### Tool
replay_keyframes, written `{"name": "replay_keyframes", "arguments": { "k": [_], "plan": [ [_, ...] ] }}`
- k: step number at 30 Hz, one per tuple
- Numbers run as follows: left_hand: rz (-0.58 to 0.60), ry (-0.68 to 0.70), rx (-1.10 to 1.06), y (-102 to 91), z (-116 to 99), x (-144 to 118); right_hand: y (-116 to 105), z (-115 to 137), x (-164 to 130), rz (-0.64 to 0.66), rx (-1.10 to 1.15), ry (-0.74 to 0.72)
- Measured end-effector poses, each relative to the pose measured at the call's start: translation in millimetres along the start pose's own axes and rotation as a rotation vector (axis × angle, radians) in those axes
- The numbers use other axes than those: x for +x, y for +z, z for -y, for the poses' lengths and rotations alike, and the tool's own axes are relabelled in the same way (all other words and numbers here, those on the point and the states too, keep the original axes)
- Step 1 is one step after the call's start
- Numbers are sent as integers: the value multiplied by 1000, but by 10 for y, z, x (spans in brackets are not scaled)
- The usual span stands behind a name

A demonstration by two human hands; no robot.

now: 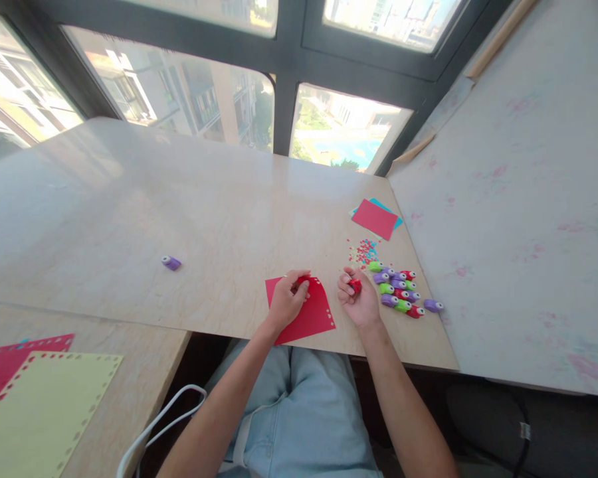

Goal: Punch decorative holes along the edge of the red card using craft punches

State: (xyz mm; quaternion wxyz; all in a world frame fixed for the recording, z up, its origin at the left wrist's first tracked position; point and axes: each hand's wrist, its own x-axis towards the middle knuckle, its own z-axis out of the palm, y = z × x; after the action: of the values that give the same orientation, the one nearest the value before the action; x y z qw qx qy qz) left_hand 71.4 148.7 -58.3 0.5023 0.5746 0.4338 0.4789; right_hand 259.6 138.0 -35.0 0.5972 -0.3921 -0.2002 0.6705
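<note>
Holding the red paper sheet [306, 312] flat with your left hand [286, 300], you have the fingers curled at its upper edge around what looks like a small red punch [303, 279], though the fingers hide most of it and I cannot tell how firmly it is gripped. The sheet lies at the near edge of the table [179, 219], its lower corner reaching to the lip above your lap, so a careless push could slide it off. Your right hand [357, 299] sits just beside the sheet, palm up, fingers closed around a second red punch [355, 285]; held that loosely in an open palm, it could roll out and drop. Just to the right lies a cluster of green, purple and red punches [399, 292], close enough that your wrist could knock them, and one purple piece [432, 305] near the table's right edge would likely go first. Beyond them is a scatter of punched confetti [363, 251], which a sleeve or breath would spread. Farther back lie red and blue paper squares [376, 218], and a lone purple punch [171, 262] sits well apart on the left.
</note>
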Motion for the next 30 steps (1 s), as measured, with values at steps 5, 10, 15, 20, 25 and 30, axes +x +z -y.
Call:
{"name": "replay_keyframes", "arguments": {
  "k": [5,10,15,20,25,30],
  "plan": [
    [-4,70,105,2,15,-6,79,15,65,-16,48,125],
    [13,142,233,9,5,-24,270,106,205,-58,-110,59],
    [46,136,266,6,-18,-45,570,97,401,22,-418,-86],
    [57,150,264,-2,-22,-56,713,-125,685,3,-1032,-260],
    [51,145,317,11,5,-61,806,-273,825,172,-1524,-413],
    [46,158,327,23,18,-67,965,-246,863,345,-1779,-492]
  ]
}}
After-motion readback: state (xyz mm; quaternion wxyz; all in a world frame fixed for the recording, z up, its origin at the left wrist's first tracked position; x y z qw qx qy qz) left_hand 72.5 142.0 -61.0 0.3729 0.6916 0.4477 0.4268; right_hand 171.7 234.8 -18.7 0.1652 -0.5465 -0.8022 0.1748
